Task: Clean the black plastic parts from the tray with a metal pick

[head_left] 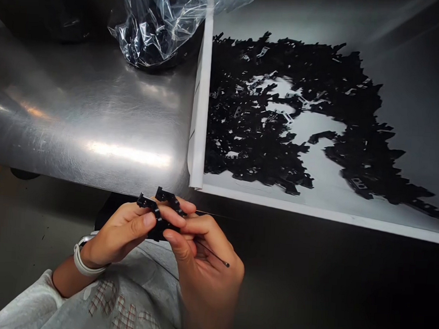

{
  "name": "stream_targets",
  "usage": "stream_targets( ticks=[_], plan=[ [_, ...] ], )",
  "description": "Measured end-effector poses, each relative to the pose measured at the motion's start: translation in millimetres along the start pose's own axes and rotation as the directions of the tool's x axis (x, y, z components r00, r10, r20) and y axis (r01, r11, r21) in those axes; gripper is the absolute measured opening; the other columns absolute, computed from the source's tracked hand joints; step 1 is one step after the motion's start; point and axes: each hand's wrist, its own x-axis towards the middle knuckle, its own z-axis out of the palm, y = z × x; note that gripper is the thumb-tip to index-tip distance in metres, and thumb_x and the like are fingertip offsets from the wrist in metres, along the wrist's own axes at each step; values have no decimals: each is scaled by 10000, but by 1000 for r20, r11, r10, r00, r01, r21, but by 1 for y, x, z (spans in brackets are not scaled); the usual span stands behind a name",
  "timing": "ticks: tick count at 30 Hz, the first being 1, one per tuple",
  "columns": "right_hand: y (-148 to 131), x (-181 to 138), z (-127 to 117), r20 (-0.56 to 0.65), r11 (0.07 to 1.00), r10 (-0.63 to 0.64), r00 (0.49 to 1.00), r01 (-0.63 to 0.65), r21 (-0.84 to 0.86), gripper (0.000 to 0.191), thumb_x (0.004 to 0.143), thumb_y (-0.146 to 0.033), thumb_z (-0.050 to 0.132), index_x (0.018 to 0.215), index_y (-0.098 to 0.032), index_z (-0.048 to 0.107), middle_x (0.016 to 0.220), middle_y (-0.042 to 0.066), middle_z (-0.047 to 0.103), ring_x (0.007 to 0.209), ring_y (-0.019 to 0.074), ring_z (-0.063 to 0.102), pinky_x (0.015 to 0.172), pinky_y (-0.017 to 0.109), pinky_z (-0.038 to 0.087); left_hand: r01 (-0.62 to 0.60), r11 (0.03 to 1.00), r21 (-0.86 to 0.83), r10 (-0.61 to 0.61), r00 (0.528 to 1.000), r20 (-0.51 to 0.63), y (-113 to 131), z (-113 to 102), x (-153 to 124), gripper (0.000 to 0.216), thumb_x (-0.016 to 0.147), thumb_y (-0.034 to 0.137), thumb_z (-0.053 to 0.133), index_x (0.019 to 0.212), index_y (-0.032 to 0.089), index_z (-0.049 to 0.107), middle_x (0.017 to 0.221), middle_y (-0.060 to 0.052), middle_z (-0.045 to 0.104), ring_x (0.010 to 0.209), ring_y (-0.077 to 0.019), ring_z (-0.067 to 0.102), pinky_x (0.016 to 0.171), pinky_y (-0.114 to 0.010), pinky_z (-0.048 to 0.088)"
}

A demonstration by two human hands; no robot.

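Observation:
My left hand [124,233] and my right hand [204,255] meet below the table's front edge, both pinched on small black plastic parts [159,211]. The left thumb and fingers grip one piece, and the right fingertips press another against it. A thin dark pin or wire [214,253] also runs through my right hand. A white band [81,263] sits on my left wrist.
A white tray [199,133] on the steel table [77,121] holds a large heap of several black plastic parts [267,118]. A clear plastic bag [161,22] with more black parts lies at the back. My lap in grey cloth [122,302] is below.

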Motion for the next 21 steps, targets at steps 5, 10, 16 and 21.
stream_targets(
  ticks=[5,10,16,21],
  plan=[
    [-3,-1,-1,-2,1000,14,1000,-14,0,334,908,-453,707,684,-213,643,510,-60,473,450,88,437,464,223,406,10,1000,-8,-10,1000,16,0,-1,-1,271,967,398,599,1010,247,820,1243,-108,746,1343,-344,595,1196,-517,377],
    [-4,-2,-1,2,998,56,998,-56,4,312,893,-447,726,690,-218,663,518,-46,500,462,105,458,481,241,452,7,1000,22,-8,999,33,-1,-5,0,305,974,417,574,996,238,820,1269,-118,732,1358,-363,574,1188,-539,374],
    [-4,1,-2,-46,1000,25,999,-25,-1,351,893,-463,723,674,-209,620,532,-62,439,474,82,421,471,211,428,12,1000,17,-12,1000,12,0,-8,0,280,945,409,609,966,234,826,1239,-120,742,1345,-376,577,1192,-547,357],
    [-2,-7,-6,-35,995,-85,996,87,46,290,905,-424,724,727,-219,621,535,-47,515,451,86,463,457,213,420,18,996,86,-19,1000,10,8,-3,-5,289,960,414,581,998,271,829,1175,-112,759,1331,-373,574,1152,-529,404]
  ],
)
